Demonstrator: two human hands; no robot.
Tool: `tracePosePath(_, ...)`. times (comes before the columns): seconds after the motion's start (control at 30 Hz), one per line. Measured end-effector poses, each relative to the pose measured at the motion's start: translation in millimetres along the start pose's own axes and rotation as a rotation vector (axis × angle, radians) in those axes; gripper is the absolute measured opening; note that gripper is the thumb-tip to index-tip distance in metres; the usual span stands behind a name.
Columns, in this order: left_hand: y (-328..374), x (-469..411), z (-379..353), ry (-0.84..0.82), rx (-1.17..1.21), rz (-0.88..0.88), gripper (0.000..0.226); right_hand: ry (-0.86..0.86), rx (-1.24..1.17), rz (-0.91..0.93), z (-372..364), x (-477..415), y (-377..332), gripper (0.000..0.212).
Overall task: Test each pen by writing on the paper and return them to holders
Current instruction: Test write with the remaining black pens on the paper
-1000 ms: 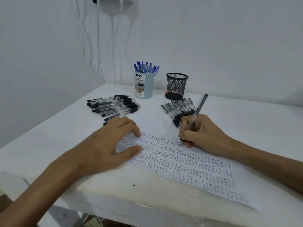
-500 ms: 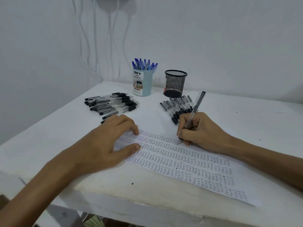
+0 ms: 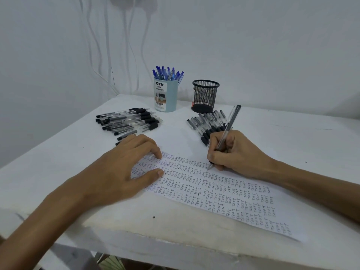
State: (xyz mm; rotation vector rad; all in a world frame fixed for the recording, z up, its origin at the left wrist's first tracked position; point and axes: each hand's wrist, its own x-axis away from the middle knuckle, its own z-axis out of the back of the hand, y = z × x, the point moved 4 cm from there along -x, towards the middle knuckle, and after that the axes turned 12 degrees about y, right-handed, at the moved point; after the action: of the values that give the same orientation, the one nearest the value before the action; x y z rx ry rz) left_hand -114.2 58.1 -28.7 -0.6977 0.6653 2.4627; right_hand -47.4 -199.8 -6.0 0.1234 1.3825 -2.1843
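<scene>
Gripping pen [image 3: 229, 125], right hand [image 3: 238, 153] on paper [image 3: 214, 191].

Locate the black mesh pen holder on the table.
In the head view the black mesh holder stands at the far side of the table, right of the light blue holder and behind the right-hand pen pile.

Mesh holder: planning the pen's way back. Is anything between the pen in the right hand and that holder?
Only the row of loose pens, lying flat on the table between the right hand and the mesh holder. The held pen could likely pass above them; nothing covers the holder's top.
</scene>
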Motion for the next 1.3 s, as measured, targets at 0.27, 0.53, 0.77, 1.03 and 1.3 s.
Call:
tracePosePath(0.27,-0.1,-0.7,-0.3,-0.006,-0.001,0.001,0.034,0.004,0.010,-0.015,0.2,-1.4,1.1,0.012)
tracePosePath(0.53,0.8,-0.8,0.3,-0.005,-0.001,0.006,0.035,0.019,0.000,-0.060,0.2,-3.3,2.5,0.014)
tracePosePath(0.77,0.2,-0.4,0.4,-0.003,0.003,0.012,0.036,0.027,0.008,-0.077,-0.4,-2.8,1.3,0.013)
tracePosePath(1.03,0.5,-0.9,0.3,-0.003,0.012,0.012,0.036,0.050,0.001,-0.057,0.5,-2.2,0.3,0.014)
tracePosePath(1.3,0.1,-1.2,-0.1,-0.002,0.005,0.005,0.035,0.049,0.007,-0.048,1.5,-2.3,2.2,0.014)
